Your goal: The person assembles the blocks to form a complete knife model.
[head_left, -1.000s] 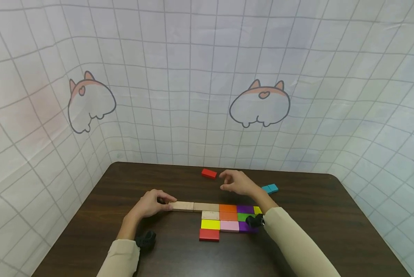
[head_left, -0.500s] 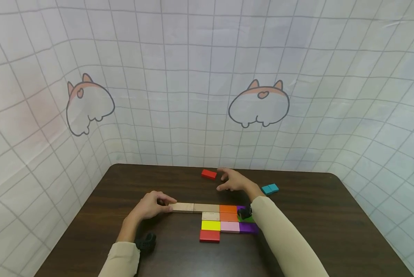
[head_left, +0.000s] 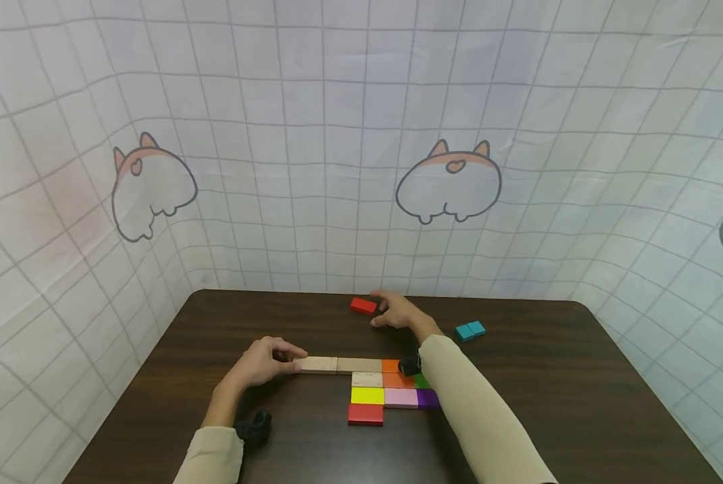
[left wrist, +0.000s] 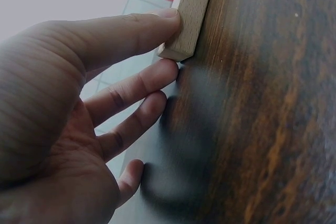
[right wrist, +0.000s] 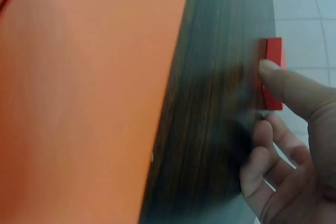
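Observation:
At the left end of the row, my left hand [head_left: 263, 361] pinches the end of a plain wooden block [head_left: 320, 364] lying flat. In the left wrist view its thumb lies along one side of the wooden block [left wrist: 195, 11], and the other fingertips sit by its end. My right hand [head_left: 400, 313] reaches over the tabletop, thumb and fingers spread, just right of a red block [head_left: 363, 306] near the far edge. The right wrist view shows the thumb overlapping that red block [right wrist: 275, 48]. An orange block [right wrist: 89, 87] looms large there.
Yellow [head_left: 367, 395], pink [head_left: 400, 398], purple [head_left: 428, 398] and red [head_left: 365, 414] blocks lie flat together with more wooden and orange ones. Two blue blocks [head_left: 470, 330] lie at the right. A white grid-patterned curtain [head_left: 313, 202] surrounds the dark table [head_left: 555, 376].
My right hand has moved left and slightly farther away, closer to the red block, its forearm now covering the right-hand blocks. The left hand has kept its place at the wooden block.

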{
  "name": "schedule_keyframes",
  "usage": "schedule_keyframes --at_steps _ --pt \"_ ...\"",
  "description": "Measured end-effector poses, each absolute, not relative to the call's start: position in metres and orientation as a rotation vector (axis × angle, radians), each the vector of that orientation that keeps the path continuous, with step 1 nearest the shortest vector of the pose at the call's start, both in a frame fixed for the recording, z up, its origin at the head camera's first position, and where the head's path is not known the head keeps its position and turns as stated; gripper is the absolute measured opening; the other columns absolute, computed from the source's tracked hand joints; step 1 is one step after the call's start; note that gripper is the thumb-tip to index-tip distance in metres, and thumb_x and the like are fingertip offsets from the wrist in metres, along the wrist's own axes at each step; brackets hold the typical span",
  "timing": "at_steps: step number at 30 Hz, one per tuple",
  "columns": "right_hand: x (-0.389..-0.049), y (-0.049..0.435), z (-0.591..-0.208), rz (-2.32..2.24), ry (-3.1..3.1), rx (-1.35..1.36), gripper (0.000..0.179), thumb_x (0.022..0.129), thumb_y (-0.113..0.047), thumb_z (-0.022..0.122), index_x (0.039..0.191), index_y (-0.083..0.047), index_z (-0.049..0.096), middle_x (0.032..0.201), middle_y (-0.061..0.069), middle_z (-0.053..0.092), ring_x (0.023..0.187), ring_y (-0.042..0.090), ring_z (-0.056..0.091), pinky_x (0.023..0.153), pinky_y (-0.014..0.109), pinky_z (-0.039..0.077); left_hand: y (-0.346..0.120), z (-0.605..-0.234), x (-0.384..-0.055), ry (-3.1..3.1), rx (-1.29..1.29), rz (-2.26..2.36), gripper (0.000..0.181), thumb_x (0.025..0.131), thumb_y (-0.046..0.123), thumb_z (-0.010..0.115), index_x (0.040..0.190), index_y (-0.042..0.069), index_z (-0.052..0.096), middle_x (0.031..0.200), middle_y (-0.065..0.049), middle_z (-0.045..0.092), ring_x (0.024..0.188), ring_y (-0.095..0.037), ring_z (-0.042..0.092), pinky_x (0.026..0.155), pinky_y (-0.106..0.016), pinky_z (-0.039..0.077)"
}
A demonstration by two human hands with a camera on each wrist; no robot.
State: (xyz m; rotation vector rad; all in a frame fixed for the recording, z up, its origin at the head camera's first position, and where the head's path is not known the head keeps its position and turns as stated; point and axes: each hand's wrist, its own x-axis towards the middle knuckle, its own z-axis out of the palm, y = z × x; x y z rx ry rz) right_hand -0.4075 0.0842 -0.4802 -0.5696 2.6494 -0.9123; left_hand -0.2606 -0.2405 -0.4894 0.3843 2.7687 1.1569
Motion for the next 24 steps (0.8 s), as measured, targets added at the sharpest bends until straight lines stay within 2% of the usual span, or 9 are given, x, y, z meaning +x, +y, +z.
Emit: schedule_keyframes --at_steps 4,10,18,24 --pt "-0.41 0.077 -0.483 -0.872 2.703 -0.542 0.056 0.094 -0.019 0.075 0.147 -0.015 0.055 0.113 0.012 0.062 0.092 0.022 0.056 0.076 0.033 0.047 -0.239 -0.489 -0.259 2.768 0.36 1.165 0.018 0.09 0.022 0.08 0.108 0.022 0.081 0.093 0.002 0.068 0.083 -0.016 0.056 0.072 -0.034 0.047" --pt "-0.41 0.076 -0.484 -0.834 2.733 -0.513 0.039 0.097 -0.016 0.071 0.135 -0.013 0.064 0.113 0.012 0.063 0.091 0.022 0.056 0.077 0.034 0.047 -0.238 -0.489 -0.259 2.762 0.352 1.169 0.018 0.09 0.022 0.08 0.109 0.023 0.081 0.093 0.002 0.068 0.083 -0.016 0.056 0.072 -0.034 0.048" --pt "-0.405 0.083 -0.476 -0.884 2.621 -0.544 0.039 0.096 -0.001 0.064 0.134 -0.008 0.064 0.102 0.011 0.063 0.069 0.014 0.053 0.06 0.023 0.045 -0.237 -0.489 -0.26 2.77 0.334 1.172 0.018 0.089 0.021 0.08 0.107 0.024 0.081 0.093 0.002 0.068 0.083 -0.016 0.056 0.072 -0.034 0.048" --pt "-0.402 0.089 -0.47 -0.909 2.538 -0.592 0.04 0.099 0.002 0.058 0.137 -0.008 0.063 0.093 0.008 0.066 0.067 0.015 0.058 0.061 0.027 0.052 -0.238 -0.488 -0.259 2.771 0.328 1.165 0.018 0.089 0.021 0.08 0.108 0.023 0.081 0.094 0.002 0.069 0.084 -0.016 0.056 0.073 -0.034 0.048"
